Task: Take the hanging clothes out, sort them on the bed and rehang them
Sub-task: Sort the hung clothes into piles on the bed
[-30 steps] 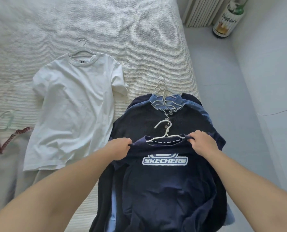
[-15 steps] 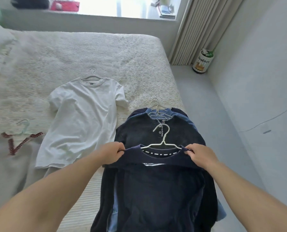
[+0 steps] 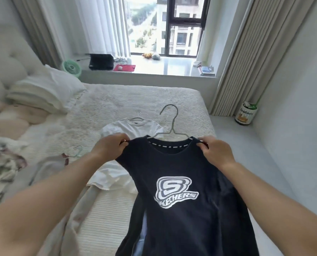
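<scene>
Since the earlier frame, both hands have raised the navy T-shirt [image 3: 181, 206] off the pile of dark clothes, so that it now hangs upright before the person on its grey hanger [image 3: 169, 124], with the window at 12 o'clock. Left hand [image 3: 110, 147] grips the shirt's shoulder at 9 o'clock of the collar; right hand [image 3: 215, 152] grips the opposite shoulder at 3 o'clock, fingers curled round cloth in each case. White T-shirt [image 3: 130, 128] on its own hanger lies flat on the bed [image 3: 117, 100] behind, at 11 o'clock of the held shirt.
</scene>
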